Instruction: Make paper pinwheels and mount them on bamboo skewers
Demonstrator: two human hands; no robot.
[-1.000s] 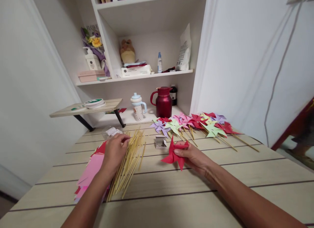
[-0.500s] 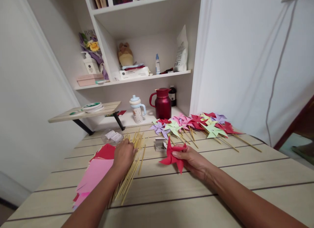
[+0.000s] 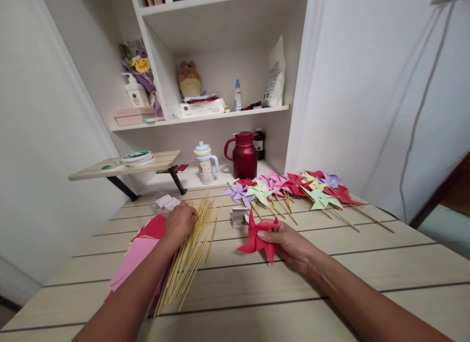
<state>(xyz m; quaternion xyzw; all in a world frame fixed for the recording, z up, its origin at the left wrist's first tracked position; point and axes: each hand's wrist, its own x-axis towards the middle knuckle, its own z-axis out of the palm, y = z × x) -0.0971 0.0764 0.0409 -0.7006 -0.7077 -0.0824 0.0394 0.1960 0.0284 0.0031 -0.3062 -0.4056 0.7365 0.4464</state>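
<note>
Head cam: wood table (image 3: pixel 367 263) fills the near half, pale planks w/ dark grooves. Behind it, white shelves (image 3: pixel 220 114) at the far wall, w/ a small side shelf (image 3: pixel 121 168) jutting out far left. On the table, far right, a spread of finished pinwheels (image 3: pixel 293 187) – red, pink, green, purple, all on sticks. Near left, a stack of paper sheets (image 3: pixel 137 256), pink and red, partly under the left forearm. Just right of that stack, a pile of sticks (image 3: pixel 189 254) fanned out along the planks. Far centre, a red jug (image 3: pixel 244 156) and a small cup (image 3: pixel 205 163) beside it on the low ledge. Right hand (image 3: pixel 290 241) sits mid-table, thumb and fingers pinched tight on a red pinwheel (image 3: pixel 257 236) w/o a stick, held just above the table. Left hand (image 3: pixel 179 222) is down on the far end of the stick pile, fingers curled onto the sticks; can't tell if it's got one gripped. Small box (image 3: pixel 240 217) just beyond the red pinwheel, between the two hands.
</note>
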